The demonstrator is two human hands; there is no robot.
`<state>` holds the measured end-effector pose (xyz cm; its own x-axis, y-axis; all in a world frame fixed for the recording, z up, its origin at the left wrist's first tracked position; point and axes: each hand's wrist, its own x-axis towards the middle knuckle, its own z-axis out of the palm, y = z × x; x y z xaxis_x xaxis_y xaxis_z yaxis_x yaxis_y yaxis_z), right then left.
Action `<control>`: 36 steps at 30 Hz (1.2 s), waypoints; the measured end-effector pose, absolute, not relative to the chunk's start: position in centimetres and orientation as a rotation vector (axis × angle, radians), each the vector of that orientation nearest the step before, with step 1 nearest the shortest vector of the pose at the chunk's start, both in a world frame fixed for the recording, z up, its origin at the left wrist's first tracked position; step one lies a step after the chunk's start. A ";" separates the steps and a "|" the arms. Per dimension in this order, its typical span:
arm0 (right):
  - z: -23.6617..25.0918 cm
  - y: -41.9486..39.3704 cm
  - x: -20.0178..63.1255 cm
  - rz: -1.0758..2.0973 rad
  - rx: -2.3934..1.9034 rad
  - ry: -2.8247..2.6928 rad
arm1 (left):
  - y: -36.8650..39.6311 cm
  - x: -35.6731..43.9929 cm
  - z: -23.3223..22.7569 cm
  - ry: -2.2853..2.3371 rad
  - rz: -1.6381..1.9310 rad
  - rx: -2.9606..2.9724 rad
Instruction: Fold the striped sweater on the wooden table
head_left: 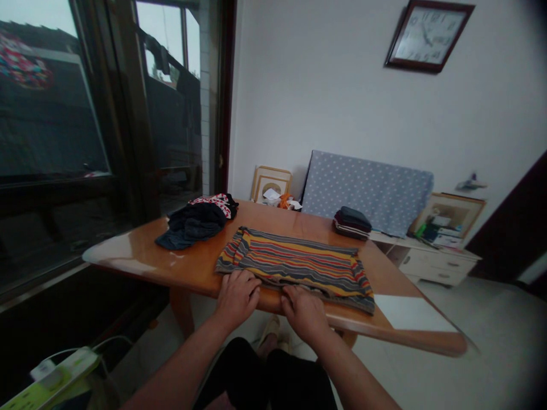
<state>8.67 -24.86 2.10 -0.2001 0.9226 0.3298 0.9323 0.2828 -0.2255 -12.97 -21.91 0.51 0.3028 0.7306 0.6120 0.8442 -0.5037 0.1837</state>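
Observation:
A striped garment [299, 263] in yellow, red and dark bands lies flat and partly folded on the wooden table [141, 259]. My left hand [237, 296] rests on its near edge, fingers curled over the cloth. Just to the right, my right hand [304, 310] presses the same near edge. Whether the fingers pinch the cloth or only press on it is not visible.
A heap of dark clothes [194, 223] with a red-and-white piece lies at the table's far left. A small folded stack [352, 223] sits at the far right. A white sheet [410, 313] lies near the right corner. Beyond are a dotted panel [367, 191], a low cabinet [431, 263] and a window [51, 114].

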 end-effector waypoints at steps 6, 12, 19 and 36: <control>2.1 -25.0 8.9 0.017 -1.660 -2.144 | -22.3 -13.2 -0.2 -1.454 -1.060 -2.369; 1.9 -25.3 8.8 -0.038 -1.597 -2.125 | -22.6 -13.6 -1.6 -1.373 -1.188 -2.355; 3.5 -23.4 6.9 -0.281 -1.485 -2.172 | -22.5 -13.8 -1.9 -1.334 -1.197 -2.381; 2.0 -20.7 7.1 -0.224 -1.488 -2.286 | -22.3 -14.4 -1.7 -1.363 -1.242 -2.382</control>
